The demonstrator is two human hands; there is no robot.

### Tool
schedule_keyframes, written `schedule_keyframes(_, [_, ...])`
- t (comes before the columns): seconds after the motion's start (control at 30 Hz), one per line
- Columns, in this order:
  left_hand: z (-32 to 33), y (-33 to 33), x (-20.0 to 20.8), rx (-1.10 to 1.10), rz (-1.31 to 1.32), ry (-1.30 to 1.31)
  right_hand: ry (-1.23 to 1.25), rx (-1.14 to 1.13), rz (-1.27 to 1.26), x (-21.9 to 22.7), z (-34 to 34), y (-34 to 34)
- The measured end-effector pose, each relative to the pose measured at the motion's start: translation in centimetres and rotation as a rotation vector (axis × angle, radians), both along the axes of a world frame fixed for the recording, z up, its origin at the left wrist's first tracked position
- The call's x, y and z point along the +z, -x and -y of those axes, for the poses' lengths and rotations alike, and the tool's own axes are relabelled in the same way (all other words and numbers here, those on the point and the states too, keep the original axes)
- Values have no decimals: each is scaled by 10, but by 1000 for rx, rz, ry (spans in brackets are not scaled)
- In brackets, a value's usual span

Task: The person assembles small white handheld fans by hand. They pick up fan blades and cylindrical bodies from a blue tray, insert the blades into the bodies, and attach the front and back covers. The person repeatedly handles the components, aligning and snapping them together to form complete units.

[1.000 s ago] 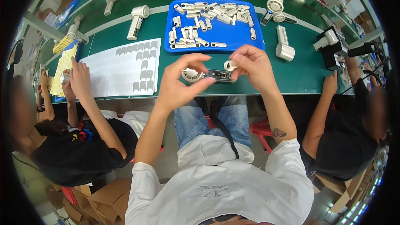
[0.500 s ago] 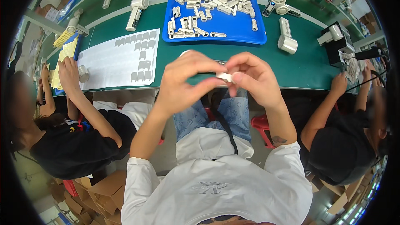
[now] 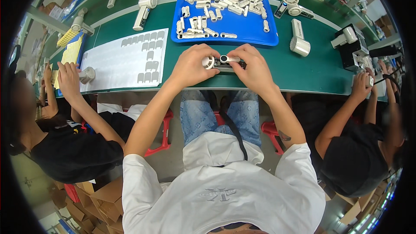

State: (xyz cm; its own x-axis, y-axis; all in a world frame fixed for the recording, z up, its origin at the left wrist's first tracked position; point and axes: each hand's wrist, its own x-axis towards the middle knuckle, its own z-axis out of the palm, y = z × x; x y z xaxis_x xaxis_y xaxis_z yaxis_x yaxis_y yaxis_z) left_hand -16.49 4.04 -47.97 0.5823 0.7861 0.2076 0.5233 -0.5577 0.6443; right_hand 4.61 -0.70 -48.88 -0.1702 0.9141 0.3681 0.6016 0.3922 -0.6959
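**Alignment Step**

Head view: Near the front edge of the tabletop (image 3: pixel 320 76), your left hand (image 3: pixel 193 66) grips the round fan head (image 3: pixel 208 63); your right hand (image 3: pixel 254 67) pinches the white cover (image 3: pixel 229 59) at the exposed handle (image 3: pixel 223 66). This appears to be cover placement; the next move calls for aligning before pressing.

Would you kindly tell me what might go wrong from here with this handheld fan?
The right hand pinches the small white cover at the open handle of the handheld fan, so it might slip or sit crooked. The handle's dark inner parts lie exposed, so a bump could possibly disturb them.
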Motion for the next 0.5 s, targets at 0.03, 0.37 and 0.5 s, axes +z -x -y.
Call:
schedule_keyframes(0.03, [0, -2, -3, 8, 17, -24, 10, -1, 4, 2, -1, -1])
schedule_keyframes(0.37, [0, -14, -13, 43, 116, -71, 83, 16, -11, 4, -9, -10])
schedule_keyframes(0.5, [0, -13, -10, 56, 105, -33, 75, 20, 29, 8, -9, -5])
